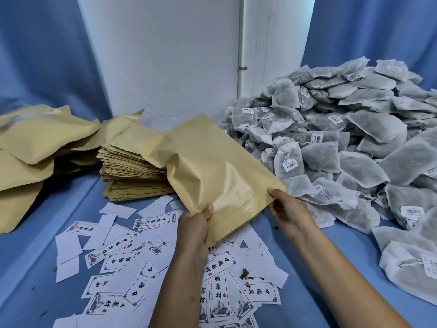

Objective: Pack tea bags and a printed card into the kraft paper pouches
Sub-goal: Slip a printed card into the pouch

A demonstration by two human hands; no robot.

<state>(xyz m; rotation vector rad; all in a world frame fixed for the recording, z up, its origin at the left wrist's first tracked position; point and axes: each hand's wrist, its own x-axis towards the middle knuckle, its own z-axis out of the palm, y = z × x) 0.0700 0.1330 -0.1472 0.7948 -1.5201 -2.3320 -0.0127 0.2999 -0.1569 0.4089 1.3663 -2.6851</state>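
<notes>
Both forearms are reaching in from the bottom of the frame toward its centre. The left hand point(196, 227) is gripping the near edge of a kraft paper pouch point(212, 169), thumb lying on top and fingers curling underneath. The right hand point(289, 213) is pinching the pouch's right-hand corner with thumb and fingertips. The pouch is tilting up and away, its far end hanging over a stack of flat pouches point(132, 166) at centre left.

Everything is sitting on a blue cloth-covered surface point(314, 261), with blue curtain at upper left and upper right and a white wall panel point(165, 55) between. Filled pouches point(35, 147) are lying at far left, printed cards point(142, 261) are scattering across the lower centre, and a heap of tea bags point(350, 143) is filling the right side.

Bare cloth is showing between the forearms and the tea bags, and along the lower left edge.
</notes>
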